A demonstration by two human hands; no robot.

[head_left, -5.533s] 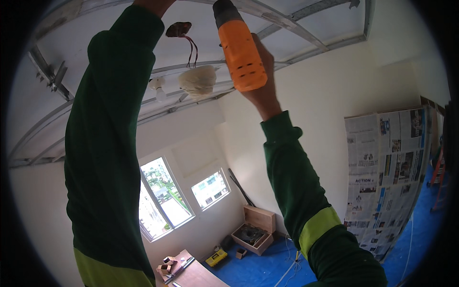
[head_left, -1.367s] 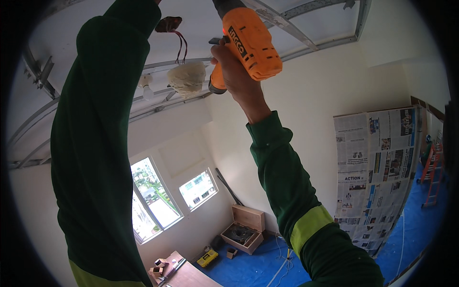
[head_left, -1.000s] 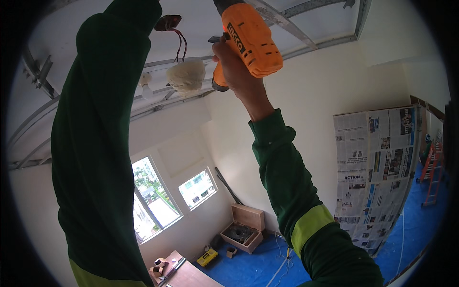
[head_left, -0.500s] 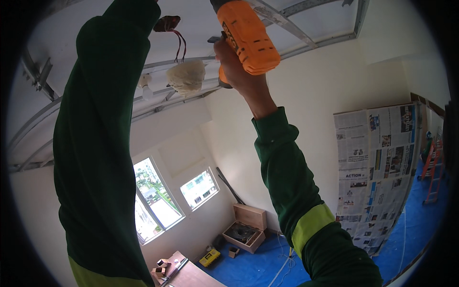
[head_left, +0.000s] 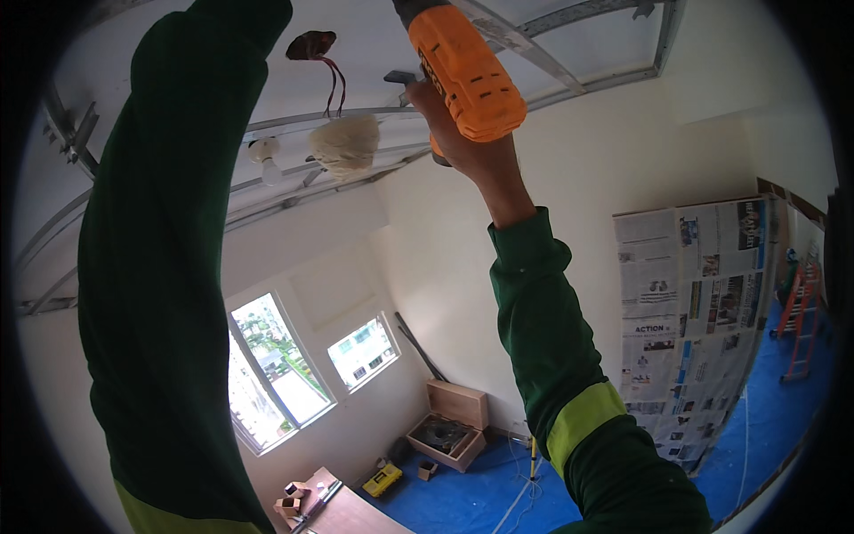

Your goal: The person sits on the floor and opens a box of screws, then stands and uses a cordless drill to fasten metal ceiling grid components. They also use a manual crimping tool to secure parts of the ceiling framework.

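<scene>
My right hand is raised overhead and grips an orange cordless drill that points up at the white ceiling. My left arm, in a green sleeve, reaches straight up on the left; its hand is out of the picture past the top edge. Between the arms a hole in the ceiling lets out red and dark wires that hang to a wrapped lamp fitting. A bare bulb sits beside it.
Metal ceiling rails run across the ceiling. Below are two windows, an open wooden case, a yellow tool box, a wooden bench, a newspaper-covered panel, a red ladder and blue floor sheeting.
The drill has tilted and shifted a little up and toward the ceiling compared with a second ago. My left arm stays raised.
</scene>
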